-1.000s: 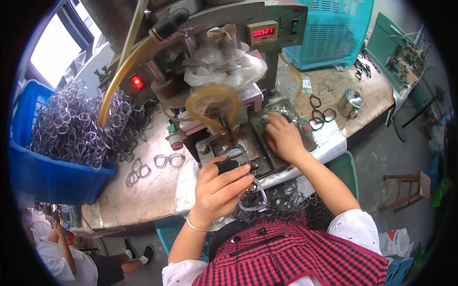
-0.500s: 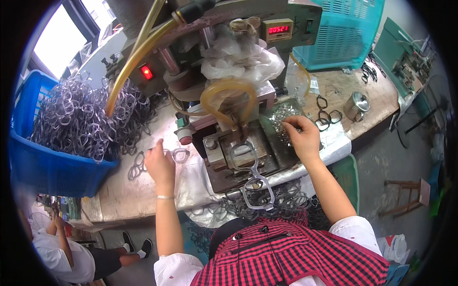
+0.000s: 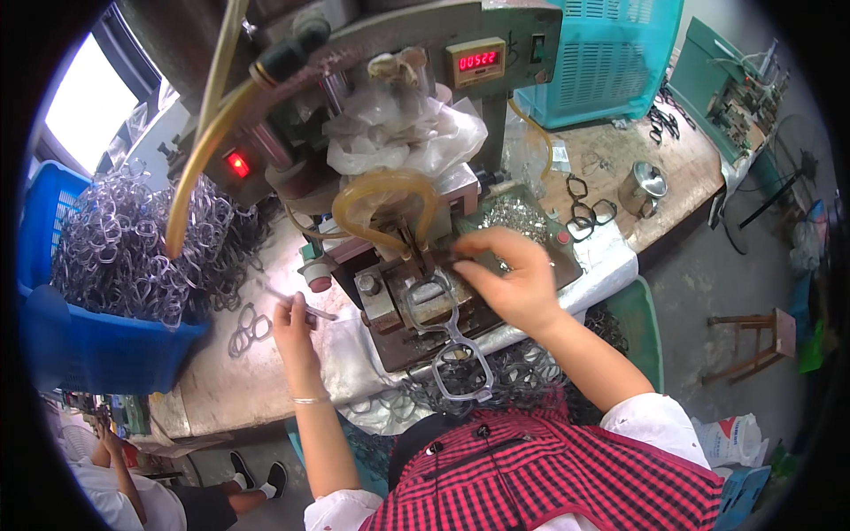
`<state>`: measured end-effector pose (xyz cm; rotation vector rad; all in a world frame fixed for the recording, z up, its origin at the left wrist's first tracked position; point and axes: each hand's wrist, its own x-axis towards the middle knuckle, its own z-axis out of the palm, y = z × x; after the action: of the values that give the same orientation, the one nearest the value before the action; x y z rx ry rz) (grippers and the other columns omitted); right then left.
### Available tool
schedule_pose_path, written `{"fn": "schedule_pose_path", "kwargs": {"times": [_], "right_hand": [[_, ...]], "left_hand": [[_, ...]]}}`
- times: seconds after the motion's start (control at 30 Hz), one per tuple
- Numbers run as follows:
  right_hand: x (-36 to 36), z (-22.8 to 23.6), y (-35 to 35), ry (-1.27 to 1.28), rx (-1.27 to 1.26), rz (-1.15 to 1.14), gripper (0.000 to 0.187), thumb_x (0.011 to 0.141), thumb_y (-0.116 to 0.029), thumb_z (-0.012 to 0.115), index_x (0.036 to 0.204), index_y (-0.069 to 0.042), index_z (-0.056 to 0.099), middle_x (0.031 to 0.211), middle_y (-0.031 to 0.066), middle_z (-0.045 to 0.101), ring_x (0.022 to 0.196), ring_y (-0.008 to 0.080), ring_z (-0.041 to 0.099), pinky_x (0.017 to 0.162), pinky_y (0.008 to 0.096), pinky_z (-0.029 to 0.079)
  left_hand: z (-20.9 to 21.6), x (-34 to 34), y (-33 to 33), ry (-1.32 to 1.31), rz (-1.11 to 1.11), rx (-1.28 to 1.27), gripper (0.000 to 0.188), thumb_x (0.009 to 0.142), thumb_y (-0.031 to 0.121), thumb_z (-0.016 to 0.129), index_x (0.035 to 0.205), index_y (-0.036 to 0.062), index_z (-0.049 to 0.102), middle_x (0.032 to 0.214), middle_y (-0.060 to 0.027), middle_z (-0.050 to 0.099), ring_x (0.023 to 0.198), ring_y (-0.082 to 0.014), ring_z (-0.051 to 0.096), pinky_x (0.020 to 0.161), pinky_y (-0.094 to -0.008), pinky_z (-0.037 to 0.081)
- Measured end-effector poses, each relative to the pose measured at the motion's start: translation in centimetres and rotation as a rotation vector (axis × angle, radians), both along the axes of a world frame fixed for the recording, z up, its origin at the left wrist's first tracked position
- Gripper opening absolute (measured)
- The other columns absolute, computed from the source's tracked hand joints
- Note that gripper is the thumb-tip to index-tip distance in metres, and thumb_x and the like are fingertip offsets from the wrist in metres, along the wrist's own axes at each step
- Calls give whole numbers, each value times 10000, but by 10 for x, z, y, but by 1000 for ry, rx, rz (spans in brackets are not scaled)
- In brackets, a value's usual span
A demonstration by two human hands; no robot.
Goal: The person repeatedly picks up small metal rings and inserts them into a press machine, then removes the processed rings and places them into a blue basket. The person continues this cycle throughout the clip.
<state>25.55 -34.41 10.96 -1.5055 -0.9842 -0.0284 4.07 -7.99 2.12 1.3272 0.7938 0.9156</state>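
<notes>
Both hands have shifted in the head view: the right hand (image 3: pixel 518 279) has left the small metal pieces (image 3: pixel 513 217), and the left hand (image 3: pixel 297 345), which was reaching over the worktop (image 3: pixel 221 380), now has a clear eyeglass frame (image 3: pixel 320 312).

At 8 o'clock, the left fingers are closed on this frame, seen edge-on. At 3 o'clock, the right thumb and fingertips are drawn close together beside the press die (image 3: pixel 381 305); whether they pinch a small piece I cannot tell.

Near the centre, a grey-clear spectacle frame (image 3: pixel 452 326) has one rim on the die and the other reaching toward 6 o'clock, over a heap of dark frames (image 3: pixel 522 376). The metal pieces lie at 2 o'clock, toward the black frame (image 3: pixel 580 212) and a metal mug (image 3: pixel 645 190). Another clear frame (image 3: pixel 251 332) lies at 9 o'clock from the left hand; beyond stands a blue crate (image 3: pixel 106 354) heaped with frames.
</notes>
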Motion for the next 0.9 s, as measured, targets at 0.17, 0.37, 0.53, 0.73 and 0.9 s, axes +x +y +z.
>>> {"fn": "schedule_pose_path", "kwargs": {"times": [0.17, 0.37, 0.53, 0.73, 0.9], "right_hand": [[-20, -13, 24, 354, 156, 94, 395, 812, -7, 712, 1174, 23, 558, 1025, 71, 675, 896, 116, 658, 853, 270, 505], [-25, -1, 28, 490, 172, 145, 445, 798, -6, 717, 1205, 20, 540, 913, 49, 693, 879, 91, 645, 861, 248, 467], [-48, 23, 26, 618, 134, 170, 498, 819, -14, 673, 1288, 22, 510, 1024, 80, 711, 977, 125, 644, 886, 267, 467], [15, -14, -13, -197, -250, -220, 219, 803, -116, 689, 1009, -48, 725, 1191, 205, 645, 1180, 373, 588, 1035, 454, 443], [55, -80, -31, -404, -458, -509, 190, 743, -145, 780, 918, -84, 739, 1170, 193, 639, 1236, 391, 541, 1016, 473, 448]], "left_hand": [[10, -8, -52, -412, -140, -590, 188, 1009, 282, 527, 952, 111, 582, 908, -101, 663, 697, -163, 594, 607, -291, 499], [92, 4, -105, -436, -236, -353, 233, 1021, 305, 470, 975, 87, 539, 828, -134, 654, 612, -174, 581, 504, -264, 458], [163, -35, -178, -654, -551, -238, 245, 994, 307, 392, 900, 81, 411, 703, -309, 647, 429, -234, 564, 516, -293, 515], [138, 33, -172, -106, -1054, -791, 248, 1049, 279, 352, 979, 78, 478, 826, -290, 681, 613, -254, 644, 484, -269, 494], [105, 60, -166, -112, -939, -810, 275, 1042, 309, 394, 952, 81, 518, 840, -272, 700, 586, -206, 632, 521, -261, 501]]}}
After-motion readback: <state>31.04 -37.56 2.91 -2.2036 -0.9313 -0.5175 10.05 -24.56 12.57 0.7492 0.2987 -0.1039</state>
